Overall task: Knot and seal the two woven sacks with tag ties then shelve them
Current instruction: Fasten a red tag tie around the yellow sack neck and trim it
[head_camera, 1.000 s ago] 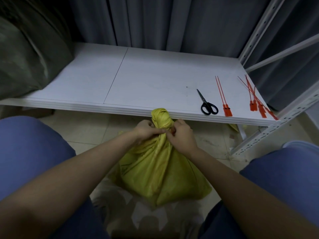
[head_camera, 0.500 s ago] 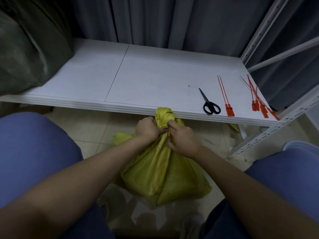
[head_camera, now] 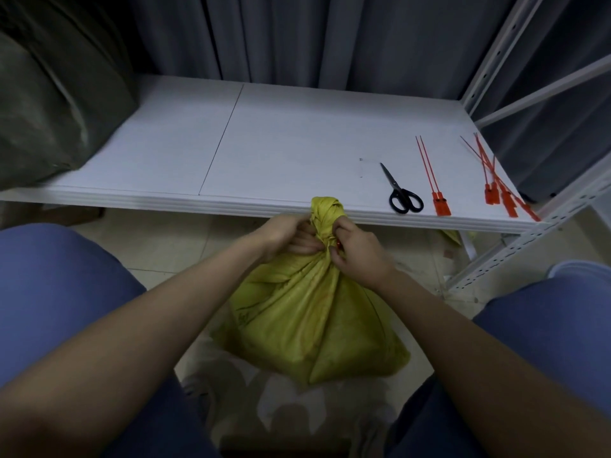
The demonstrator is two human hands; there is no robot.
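A yellow woven sack (head_camera: 310, 322) stands on the floor between my knees, its neck tied into a knot (head_camera: 325, 211) just below the shelf's front edge. My left hand (head_camera: 289, 234) grips the neck under the knot from the left. My right hand (head_camera: 358, 251) grips it from the right, and a small red bit (head_camera: 338, 246) shows at its fingertips. A dark green sack (head_camera: 49, 107) lies on the white shelf (head_camera: 264, 143) at the far left. Red tag ties lie on the shelf: two (head_camera: 433, 180) beside the scissors, several more (head_camera: 496, 183) at the right end.
Black scissors (head_camera: 400, 193) lie on the shelf right of the knot. A white perforated shelf upright (head_camera: 529, 233) slants down at the right. Grey curtains (head_camera: 330, 38) hang behind. My blue-clad knees (head_camera: 49, 285) flank the sack on a pale tiled floor (head_camera: 185, 246).
Both hands have shifted slightly around the neck under the knot. The knot now looks tighter and narrower, and a red bit has appeared at my right fingertips.
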